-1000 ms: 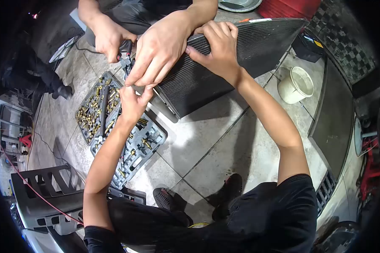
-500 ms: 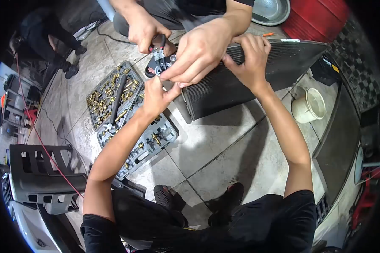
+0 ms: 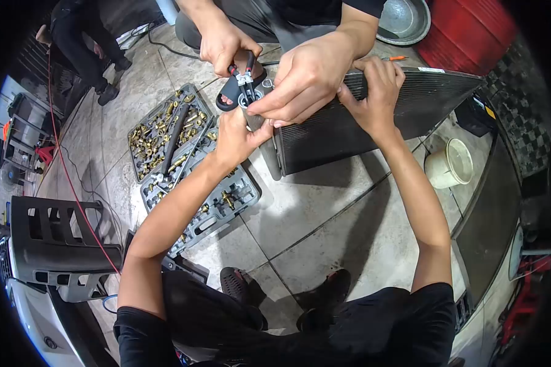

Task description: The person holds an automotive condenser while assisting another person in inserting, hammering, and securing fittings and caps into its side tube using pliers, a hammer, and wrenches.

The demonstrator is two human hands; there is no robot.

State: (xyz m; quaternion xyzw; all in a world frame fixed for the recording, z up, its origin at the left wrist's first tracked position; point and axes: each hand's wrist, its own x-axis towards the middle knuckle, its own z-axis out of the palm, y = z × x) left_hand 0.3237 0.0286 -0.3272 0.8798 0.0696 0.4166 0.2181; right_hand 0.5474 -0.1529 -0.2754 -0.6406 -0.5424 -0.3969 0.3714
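Your right hand (image 3: 376,92) is clasped over the upper edge of the finned core (image 3: 379,125), thumb on the near face and fingers along the top, a grip that probably steadies the panel on its long side. The core stands on the tiled floor (image 3: 312,211), tilted, between you and the co-worker opposite. Your left hand (image 3: 237,136) is curled around the upper part of the metal cylinder (image 3: 268,158) running along the core's end, thumb across the front, likely to stop it turning or rocking.

That bracing seems to suit the co-worker, whose one hand (image 3: 222,48) squeezes the pliers (image 3: 243,79) with their tips at the cylinder's open mouth, while the other hand (image 3: 306,79) rests over the rim, fingers close by your thumb, perhaps guiding the tips. Just beside your left forearm, the open case (image 3: 208,225) of brass fittings (image 3: 148,137) lies on the floor, seemingly for easy reach. The white bucket (image 3: 439,171) stands apart, beyond your right forearm.
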